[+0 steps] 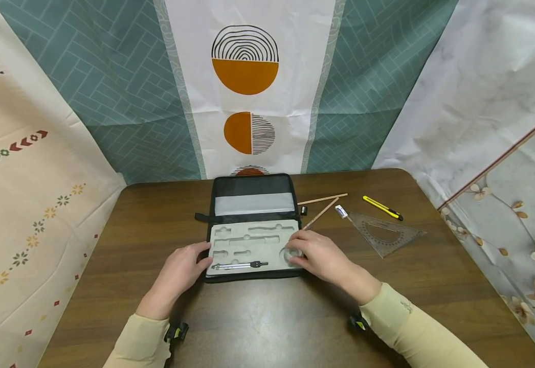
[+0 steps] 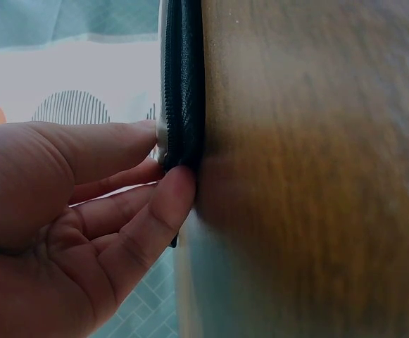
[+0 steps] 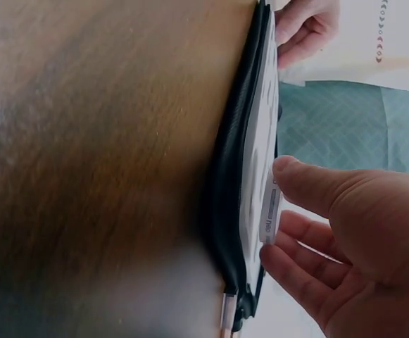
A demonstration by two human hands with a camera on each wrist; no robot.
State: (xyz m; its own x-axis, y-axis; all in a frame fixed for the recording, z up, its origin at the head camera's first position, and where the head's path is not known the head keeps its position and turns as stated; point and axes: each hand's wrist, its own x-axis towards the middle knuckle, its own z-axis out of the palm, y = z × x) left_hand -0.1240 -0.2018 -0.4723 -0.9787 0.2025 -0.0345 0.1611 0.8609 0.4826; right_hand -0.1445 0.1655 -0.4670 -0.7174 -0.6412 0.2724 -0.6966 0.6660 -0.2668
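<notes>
A black zip case point(image 1: 254, 182) lies unfolded, its pale foam tray point(image 1: 249, 252) facing up. A silver and black compass point(image 1: 240, 266) sits in the tray's front slot; several other recesses hold nothing. My right hand point(image 1: 318, 253) pinches a small round clear case point(image 3: 269, 211) by its rim, close over the round recess at the tray's right end. Printed lettering shows on its side. Against the tray's left edge rests my left hand point(image 1: 182, 270), its thumb and fingertips touching the foam and the zipped side point(image 2: 183, 84).
Right of the case lie two pencils point(image 1: 322, 199), a black sharpener point(image 1: 304, 210) and a white eraser point(image 1: 341, 211). Further right are a clear set square point(image 1: 371, 240) and a yellow cutter knife point(image 1: 382, 208). Curtains hang along the brown table's point(image 1: 157, 214) back and sides.
</notes>
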